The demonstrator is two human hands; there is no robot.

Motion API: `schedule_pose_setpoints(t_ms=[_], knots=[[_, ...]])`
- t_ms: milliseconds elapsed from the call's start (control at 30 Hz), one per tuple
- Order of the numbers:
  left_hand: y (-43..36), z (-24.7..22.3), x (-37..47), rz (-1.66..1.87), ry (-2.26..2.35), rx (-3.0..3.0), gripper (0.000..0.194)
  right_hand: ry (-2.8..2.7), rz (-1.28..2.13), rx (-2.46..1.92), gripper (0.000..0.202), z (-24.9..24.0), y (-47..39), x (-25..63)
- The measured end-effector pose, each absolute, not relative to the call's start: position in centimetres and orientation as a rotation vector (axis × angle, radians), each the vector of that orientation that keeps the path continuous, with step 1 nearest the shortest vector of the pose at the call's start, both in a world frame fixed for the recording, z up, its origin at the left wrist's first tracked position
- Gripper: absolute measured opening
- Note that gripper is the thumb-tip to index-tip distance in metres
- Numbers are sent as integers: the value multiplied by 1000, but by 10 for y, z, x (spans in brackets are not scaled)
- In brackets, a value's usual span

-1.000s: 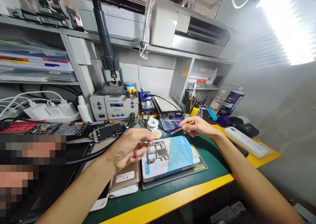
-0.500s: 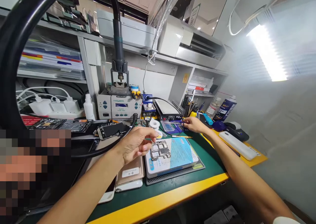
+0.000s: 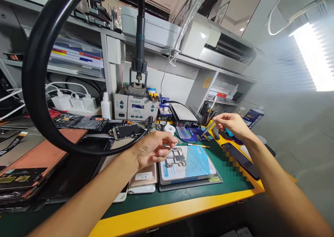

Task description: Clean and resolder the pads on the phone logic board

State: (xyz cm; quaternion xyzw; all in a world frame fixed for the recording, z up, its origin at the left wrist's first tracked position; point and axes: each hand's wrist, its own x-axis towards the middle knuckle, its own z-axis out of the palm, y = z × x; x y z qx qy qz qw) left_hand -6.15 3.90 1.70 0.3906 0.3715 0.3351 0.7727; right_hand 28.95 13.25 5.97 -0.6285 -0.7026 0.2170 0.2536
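My left hand (image 3: 156, 148) hovers at the left edge of the blue-and-white box, thumb and fingers pinched together. Whatever is between its fingertips is too small to make out. Below and right of these fingertips, a bare phone logic board (image 3: 176, 157) lies on the blue-and-white box (image 3: 200, 164). My right hand (image 3: 231, 124) is raised over the right side of the bench. Its thumb and fingers close on slim silver tweezers (image 3: 208, 128), which point down and left toward a purple-blue card (image 3: 191, 132).
A black hose (image 3: 33, 91) loops in the left foreground from the rework station (image 3: 137, 106). Phones (image 3: 143, 179) lie left of the box. A white spool (image 3: 169, 128), a flat heating plate (image 3: 184, 113) and a spray can (image 3: 253, 116) stand behind. A dark phone (image 3: 241, 158) lies right.
My right hand has risen away from the card area and moved right, bringing the tweezers up. My left hand keeps its pinch near the board. The camera view has shifted left.
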Motion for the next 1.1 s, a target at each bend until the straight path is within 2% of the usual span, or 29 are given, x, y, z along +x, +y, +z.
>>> schedule_pose_setpoints(t_ms=[300,467,567,667,800,1100], knots=[[44,15,-63,680,792,802,31,-1941,780,-1673,20,47,134,265],[45,13,-66,652,766,778,26,-1662,716,-1257,39,77,109,253],[43,16,-65,620,740,763,27,-1591,864,-1024,42,82,87,228],[40,19,-64,599,732,756,18,-1622,1032,-910,36,71,68,203],[38,19,-63,590,767,770,18,-1688,1136,-738,13,51,54,194],[32,17,-54,560,797,795,16,-1766,1056,-738,12,42,48,199]])
